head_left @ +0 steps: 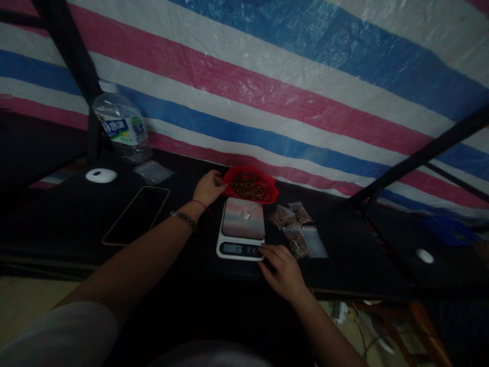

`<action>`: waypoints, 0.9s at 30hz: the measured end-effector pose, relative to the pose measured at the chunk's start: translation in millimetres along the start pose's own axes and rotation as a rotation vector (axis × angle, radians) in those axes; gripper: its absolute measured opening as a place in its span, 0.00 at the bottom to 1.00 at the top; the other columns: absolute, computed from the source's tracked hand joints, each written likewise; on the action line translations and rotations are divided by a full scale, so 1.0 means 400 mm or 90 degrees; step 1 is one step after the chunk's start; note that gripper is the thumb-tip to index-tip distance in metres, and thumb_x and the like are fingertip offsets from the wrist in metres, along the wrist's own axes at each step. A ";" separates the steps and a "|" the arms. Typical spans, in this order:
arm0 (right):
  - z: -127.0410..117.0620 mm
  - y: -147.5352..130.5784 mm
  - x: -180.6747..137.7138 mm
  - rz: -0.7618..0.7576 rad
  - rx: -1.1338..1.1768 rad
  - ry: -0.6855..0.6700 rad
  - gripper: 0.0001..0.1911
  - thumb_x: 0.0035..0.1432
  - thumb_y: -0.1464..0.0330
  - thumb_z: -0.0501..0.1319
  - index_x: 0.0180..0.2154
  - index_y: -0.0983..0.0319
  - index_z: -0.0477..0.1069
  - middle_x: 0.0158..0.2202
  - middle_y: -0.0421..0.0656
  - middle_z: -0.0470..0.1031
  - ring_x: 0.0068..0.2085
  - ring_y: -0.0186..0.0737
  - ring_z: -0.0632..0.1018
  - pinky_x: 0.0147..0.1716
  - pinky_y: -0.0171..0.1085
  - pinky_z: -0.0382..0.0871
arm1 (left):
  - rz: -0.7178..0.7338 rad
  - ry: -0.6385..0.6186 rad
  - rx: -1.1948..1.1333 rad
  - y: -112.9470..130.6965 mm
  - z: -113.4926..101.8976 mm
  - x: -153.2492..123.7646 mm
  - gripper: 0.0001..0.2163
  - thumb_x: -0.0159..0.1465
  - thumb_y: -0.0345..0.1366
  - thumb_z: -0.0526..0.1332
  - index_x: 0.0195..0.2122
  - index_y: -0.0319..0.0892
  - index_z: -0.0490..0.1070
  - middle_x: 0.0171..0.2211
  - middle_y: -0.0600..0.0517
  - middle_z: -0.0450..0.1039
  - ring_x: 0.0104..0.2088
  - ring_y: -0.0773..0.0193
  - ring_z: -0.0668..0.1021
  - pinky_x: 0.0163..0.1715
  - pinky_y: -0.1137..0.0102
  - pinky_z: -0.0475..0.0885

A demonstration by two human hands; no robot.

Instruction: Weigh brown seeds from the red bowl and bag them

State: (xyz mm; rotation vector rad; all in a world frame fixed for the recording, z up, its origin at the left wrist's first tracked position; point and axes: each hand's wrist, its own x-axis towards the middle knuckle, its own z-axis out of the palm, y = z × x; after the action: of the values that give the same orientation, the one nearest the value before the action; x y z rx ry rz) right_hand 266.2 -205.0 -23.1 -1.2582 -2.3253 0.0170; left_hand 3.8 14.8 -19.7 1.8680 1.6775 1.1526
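Observation:
A small white kitchen scale [242,228] with a shiny platform sits on the black table [69,224]. Behind it lies a red bag [267,189] filled with brown bits. My left hand [208,187] is closed at the red bag's left edge, pinching something I cannot make out. Fingers spread, my right hand [281,271] rests on the table with its fingertips touching the scale's front right corner by the display. Several small clear packets [295,228] of the brown bits lie just right of the scale.
A dark phone [136,213] lies left of my forearm. Farther back stand a clear water bottle [121,124], a white round object [101,175] and an empty clear packet [153,171]. A striped tarp [267,76] hangs behind. Another white round object [424,255] lies at the right.

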 end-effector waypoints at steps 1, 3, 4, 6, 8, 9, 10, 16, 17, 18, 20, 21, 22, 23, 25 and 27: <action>0.000 0.000 0.000 -0.008 0.000 0.003 0.16 0.59 0.69 0.60 0.49 0.61 0.70 0.46 0.49 0.76 0.44 0.43 0.75 0.43 0.45 0.73 | -0.003 0.000 0.000 0.001 0.000 0.000 0.22 0.53 0.43 0.65 0.48 0.41 0.68 0.44 0.47 0.75 0.43 0.57 0.77 0.45 0.66 0.71; -0.001 0.001 0.000 -0.018 -0.003 0.009 0.14 0.59 0.68 0.60 0.48 0.61 0.72 0.45 0.49 0.76 0.44 0.43 0.75 0.42 0.44 0.74 | -0.007 -0.001 0.002 0.004 -0.002 -0.001 0.21 0.53 0.43 0.65 0.48 0.41 0.68 0.43 0.47 0.75 0.43 0.57 0.77 0.45 0.65 0.71; -0.001 0.000 0.000 -0.020 -0.006 0.009 0.14 0.59 0.68 0.60 0.47 0.61 0.72 0.45 0.49 0.76 0.44 0.43 0.75 0.41 0.44 0.74 | -0.007 -0.001 0.004 0.005 -0.003 -0.002 0.21 0.53 0.42 0.65 0.47 0.41 0.68 0.43 0.47 0.75 0.43 0.57 0.77 0.45 0.65 0.71; -0.002 -0.001 0.001 -0.019 -0.012 0.005 0.13 0.59 0.68 0.60 0.47 0.60 0.73 0.44 0.49 0.76 0.43 0.44 0.75 0.40 0.44 0.74 | -0.011 -0.001 0.011 0.009 -0.005 -0.003 0.21 0.53 0.42 0.65 0.47 0.42 0.68 0.44 0.47 0.75 0.43 0.56 0.77 0.46 0.64 0.71; -0.003 -0.002 0.003 -0.015 -0.016 0.003 0.13 0.59 0.68 0.60 0.47 0.60 0.73 0.44 0.49 0.76 0.43 0.44 0.76 0.39 0.44 0.74 | -0.014 -0.004 0.016 0.012 -0.007 -0.004 0.21 0.53 0.42 0.65 0.47 0.42 0.68 0.44 0.47 0.74 0.44 0.56 0.77 0.46 0.64 0.71; -0.004 -0.003 0.004 -0.012 -0.017 0.003 0.13 0.59 0.68 0.60 0.47 0.59 0.73 0.44 0.49 0.76 0.43 0.44 0.75 0.39 0.44 0.74 | -0.016 -0.006 0.018 0.014 -0.008 -0.005 0.21 0.53 0.42 0.65 0.48 0.42 0.68 0.44 0.47 0.74 0.44 0.56 0.77 0.46 0.64 0.70; -0.004 -0.003 0.005 -0.010 -0.018 0.003 0.13 0.59 0.67 0.60 0.47 0.59 0.73 0.43 0.49 0.76 0.43 0.44 0.75 0.39 0.44 0.74 | -0.017 -0.009 0.019 0.015 -0.009 -0.005 0.21 0.53 0.42 0.65 0.48 0.41 0.68 0.44 0.47 0.74 0.44 0.56 0.77 0.46 0.64 0.70; -0.003 -0.004 0.004 -0.003 -0.018 0.006 0.12 0.59 0.67 0.60 0.45 0.60 0.73 0.44 0.49 0.75 0.43 0.44 0.75 0.39 0.44 0.74 | -0.011 -0.013 0.009 0.014 -0.009 -0.005 0.22 0.54 0.42 0.64 0.48 0.40 0.68 0.44 0.46 0.74 0.43 0.56 0.77 0.46 0.64 0.71; -0.003 -0.004 0.003 -0.005 -0.019 0.005 0.12 0.59 0.67 0.60 0.45 0.61 0.73 0.45 0.49 0.75 0.43 0.44 0.75 0.40 0.44 0.74 | -0.008 -0.012 0.007 0.013 -0.009 -0.005 0.22 0.54 0.42 0.64 0.49 0.40 0.68 0.44 0.46 0.74 0.43 0.56 0.77 0.46 0.64 0.71; -0.003 -0.004 0.003 -0.006 -0.021 0.003 0.12 0.59 0.67 0.60 0.45 0.61 0.73 0.45 0.49 0.75 0.43 0.44 0.75 0.40 0.45 0.74 | -0.006 -0.012 0.006 0.012 -0.008 -0.005 0.22 0.54 0.42 0.64 0.49 0.40 0.67 0.44 0.46 0.74 0.43 0.56 0.77 0.46 0.65 0.71; -0.003 -0.005 0.002 -0.009 -0.022 0.001 0.13 0.59 0.68 0.60 0.46 0.61 0.72 0.45 0.49 0.75 0.44 0.44 0.75 0.41 0.45 0.74 | -0.002 -0.010 0.003 0.010 -0.007 -0.006 0.23 0.53 0.43 0.64 0.49 0.40 0.67 0.44 0.45 0.74 0.43 0.56 0.77 0.46 0.65 0.71; -0.004 -0.005 0.003 -0.008 -0.022 0.001 0.13 0.59 0.68 0.60 0.46 0.61 0.72 0.45 0.49 0.75 0.44 0.45 0.75 0.41 0.46 0.74 | -0.003 -0.010 0.002 0.009 -0.006 -0.006 0.23 0.53 0.43 0.64 0.49 0.40 0.67 0.44 0.46 0.74 0.43 0.56 0.77 0.45 0.65 0.71; -0.004 -0.005 0.003 -0.006 -0.020 0.002 0.13 0.59 0.68 0.60 0.46 0.60 0.72 0.45 0.49 0.75 0.43 0.45 0.75 0.41 0.46 0.74 | -0.006 -0.011 0.002 0.008 -0.007 -0.006 0.23 0.53 0.44 0.64 0.49 0.40 0.67 0.44 0.46 0.74 0.43 0.56 0.77 0.45 0.65 0.71; -0.005 -0.006 0.004 -0.004 -0.018 0.003 0.12 0.59 0.68 0.60 0.46 0.60 0.72 0.45 0.49 0.75 0.43 0.44 0.75 0.40 0.45 0.74 | -0.010 -0.012 0.003 0.008 -0.007 -0.007 0.24 0.53 0.44 0.65 0.49 0.40 0.67 0.44 0.46 0.75 0.43 0.56 0.77 0.44 0.65 0.71; -0.006 -0.007 0.006 0.002 -0.013 0.000 0.12 0.59 0.68 0.60 0.46 0.59 0.72 0.45 0.49 0.75 0.43 0.44 0.75 0.39 0.45 0.74 | -0.020 -0.016 0.009 0.008 -0.010 -0.008 0.24 0.54 0.46 0.64 0.50 0.41 0.66 0.43 0.46 0.75 0.42 0.56 0.78 0.44 0.65 0.71; -0.006 -0.008 0.007 0.005 -0.006 -0.004 0.13 0.58 0.69 0.60 0.46 0.59 0.72 0.45 0.48 0.75 0.43 0.44 0.75 0.39 0.44 0.74 | -0.027 -0.019 0.020 0.008 -0.015 -0.009 0.25 0.54 0.47 0.64 0.50 0.41 0.65 0.43 0.46 0.75 0.42 0.56 0.78 0.43 0.65 0.71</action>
State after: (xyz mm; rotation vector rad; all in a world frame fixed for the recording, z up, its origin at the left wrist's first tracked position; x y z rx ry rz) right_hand 263.4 -205.3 -19.2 -1.2737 -2.3280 0.0127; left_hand 1.5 9.2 -15.0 1.8496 1.7198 1.0825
